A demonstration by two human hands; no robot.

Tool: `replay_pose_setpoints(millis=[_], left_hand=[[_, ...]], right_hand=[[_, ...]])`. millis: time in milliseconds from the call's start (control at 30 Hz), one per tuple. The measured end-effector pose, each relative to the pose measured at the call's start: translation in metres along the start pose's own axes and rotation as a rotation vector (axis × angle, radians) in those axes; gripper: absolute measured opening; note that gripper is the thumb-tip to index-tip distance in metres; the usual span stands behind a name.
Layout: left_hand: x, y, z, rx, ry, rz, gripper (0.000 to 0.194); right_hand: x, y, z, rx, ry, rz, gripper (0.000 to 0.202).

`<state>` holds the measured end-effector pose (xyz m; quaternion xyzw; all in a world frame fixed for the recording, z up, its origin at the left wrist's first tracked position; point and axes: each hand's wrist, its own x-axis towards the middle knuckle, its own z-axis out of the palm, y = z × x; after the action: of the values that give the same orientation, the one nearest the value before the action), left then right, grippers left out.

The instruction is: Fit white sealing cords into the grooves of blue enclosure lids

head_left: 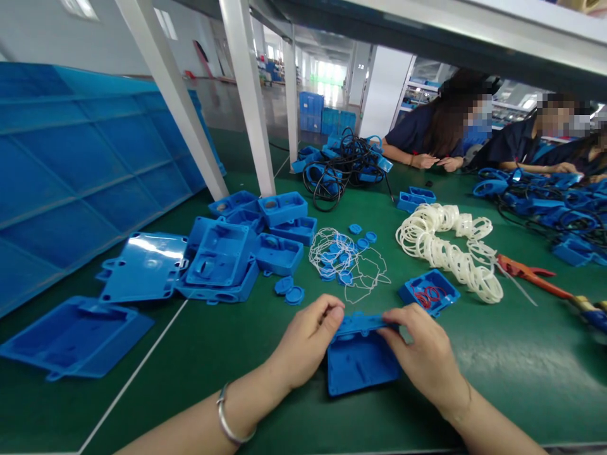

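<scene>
Both hands grasp blue plastic housing (358, 363) at near centre of green surface (521, 366): left hand (308, 341) pinches its far-left edge, right hand (422, 354) its far-right. White rings (450, 249) lie far right.

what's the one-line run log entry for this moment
left hand grips blue plastic housing | right hand grips same | white ring pile beyond | green table
</scene>
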<state>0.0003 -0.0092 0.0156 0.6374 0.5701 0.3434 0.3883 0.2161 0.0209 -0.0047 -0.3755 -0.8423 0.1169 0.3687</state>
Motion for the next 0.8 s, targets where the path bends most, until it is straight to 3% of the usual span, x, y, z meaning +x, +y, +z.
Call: replay_pose_setpoints(millis=[133, 200, 333, 467, 600, 700, 800], left_hand=[[0.008, -0.009, 0.004, 0.164, 0.006, 0.021, 0.034], [0.011, -0.013, 0.004, 0.18, 0.011, 0.029, 0.033], [0.014, -0.016, 0.0, 0.162, 0.037, 0.022, 0.03], [0.016, -0.017, -0.006, 0.138, 0.071, 0.012, 0.031], [0.018, -0.02, -0.01, 0.128, 0.103, 0.008, 0.032], [0.019, -0.021, -0.012, 0.119, 0.117, 0.008, 0.034], [0.018, -0.02, -0.013, 0.104, 0.128, 0.01, 0.034]], right_hand=[[0.009, 0.0, -0.001, 0.075, -0.306, 0.188, 0.015], [0.021, 0.003, -0.005, 0.066, -0.394, 0.23, 0.016], [0.06, 0.018, 0.0, -0.075, -0.39, 0.266, 0.017], [0.098, 0.042, 0.032, -0.173, -0.388, 0.363, 0.02], [0.117, 0.054, 0.059, -0.201, -0.435, 0.457, 0.026], [0.121, 0.056, 0.059, -0.165, -0.431, 0.477, 0.028], [0.124, 0.055, 0.041, -0.096, -0.363, 0.451, 0.024]])
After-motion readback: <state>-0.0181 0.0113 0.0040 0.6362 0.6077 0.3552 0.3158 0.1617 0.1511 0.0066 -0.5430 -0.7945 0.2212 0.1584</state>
